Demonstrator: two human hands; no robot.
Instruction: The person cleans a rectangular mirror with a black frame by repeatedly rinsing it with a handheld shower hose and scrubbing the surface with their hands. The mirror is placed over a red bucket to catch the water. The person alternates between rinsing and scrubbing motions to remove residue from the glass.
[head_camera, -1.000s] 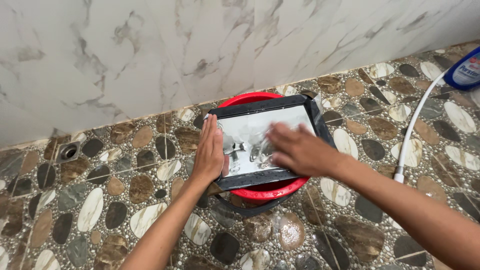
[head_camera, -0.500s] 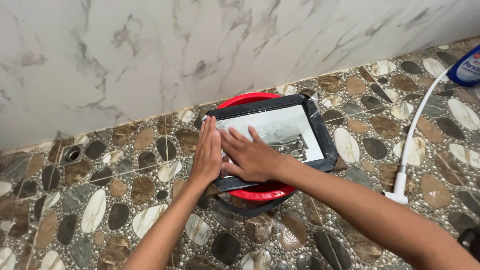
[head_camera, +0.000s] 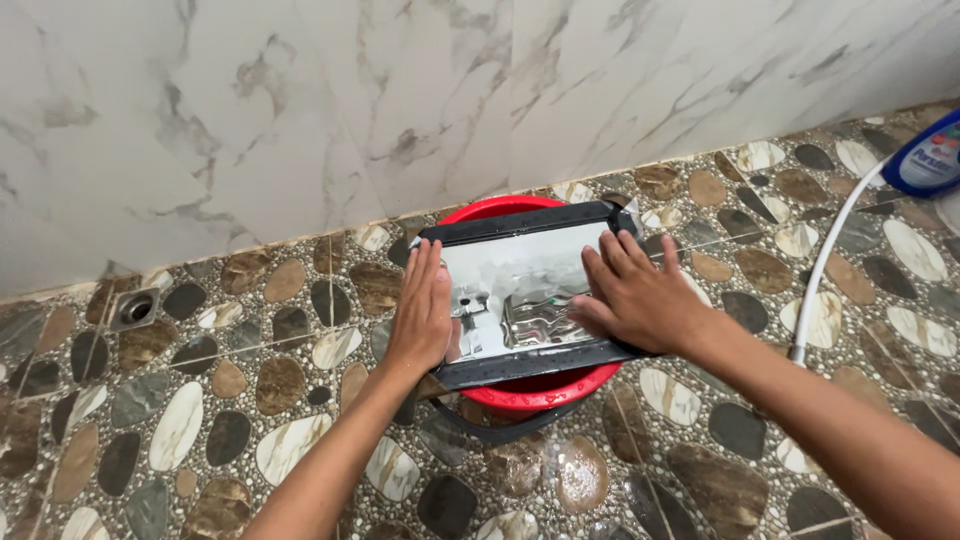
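I saw a wet, shiny mirror (head_camera: 530, 285) in a black rectangular frame lying flat across a round red plastic bucket (head_camera: 540, 385) on the pebble floor (head_camera: 200, 400), its long axis running left to right. My left hand (head_camera: 422, 310) pressed its left edge, fingers together; my right hand (head_camera: 640, 295) lay flat on the right side, fingers spread.

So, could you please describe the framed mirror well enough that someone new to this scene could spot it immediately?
Start where the white marbled wall meets the brown pebble-pattern floor; a round red plastic basin sits there. Lying flat across its rim is the rectangular black-framed mirror, with the left hand on its left edge and the right hand on its right side. It is the only shiny, reflective rectangle in sight.
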